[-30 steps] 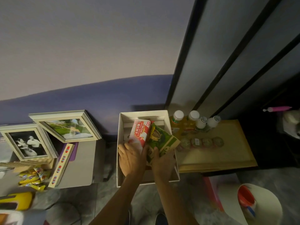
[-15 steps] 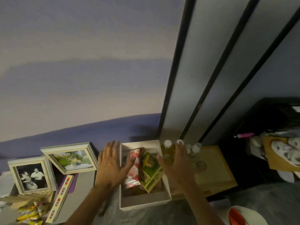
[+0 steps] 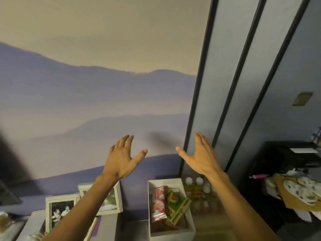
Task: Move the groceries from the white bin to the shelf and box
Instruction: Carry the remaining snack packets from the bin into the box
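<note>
The left hand (image 3: 121,159) is raised, fingers spread, empty. Below, the white box (image 3: 172,236) holds a red-white packet (image 3: 158,204) and, to its right, a green packet (image 3: 179,208). The right hand (image 3: 201,157) is likewise spread and empty. Bottles (image 3: 194,184) stand on the wooden shelf (image 3: 208,226). A mountain mural (image 3: 86,84) covers the wall.

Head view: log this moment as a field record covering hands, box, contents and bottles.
left hand: open, raised, holding nothing
right hand: open, raised, holding nothing
white box: below the hands, untouched
contents: red-and-white packet beside green packet
bottles: upright, beside the box
</note>
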Demonstrator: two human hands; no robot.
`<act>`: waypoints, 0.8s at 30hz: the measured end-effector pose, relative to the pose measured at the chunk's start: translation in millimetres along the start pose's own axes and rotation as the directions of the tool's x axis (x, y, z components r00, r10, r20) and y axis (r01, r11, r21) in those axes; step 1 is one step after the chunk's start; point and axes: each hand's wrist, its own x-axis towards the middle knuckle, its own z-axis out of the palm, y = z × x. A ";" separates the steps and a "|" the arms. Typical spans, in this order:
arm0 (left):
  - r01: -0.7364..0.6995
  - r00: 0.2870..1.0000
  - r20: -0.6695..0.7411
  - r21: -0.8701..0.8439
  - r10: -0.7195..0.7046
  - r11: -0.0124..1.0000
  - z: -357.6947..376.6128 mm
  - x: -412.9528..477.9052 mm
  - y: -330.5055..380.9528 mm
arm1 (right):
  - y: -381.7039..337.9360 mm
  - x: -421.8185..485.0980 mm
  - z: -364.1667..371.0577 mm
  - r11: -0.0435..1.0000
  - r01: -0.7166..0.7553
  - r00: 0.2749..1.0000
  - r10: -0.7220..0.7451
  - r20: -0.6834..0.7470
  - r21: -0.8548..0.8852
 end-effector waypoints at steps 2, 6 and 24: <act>0.022 0.999 -0.034 0.001 -0.022 1.000 -14.5 -17.0 -2.1 | -18.2 -6.8 -1.5 0.998 0.063 0.998 -0.063 0.008 0.001; 0.118 0.986 -0.117 -0.003 -0.118 0.993 -43.2 -67.3 -13.5 | -58.7 -20.0 6.5 0.978 0.208 0.976 -0.209 0.065 0.021; 0.825 0.528 -0.468 0.085 -0.708 0.559 -177.8 -431.5 -82.6 | -287.7 -213.5 113.1 0.597 0.682 0.457 -0.799 0.391 0.422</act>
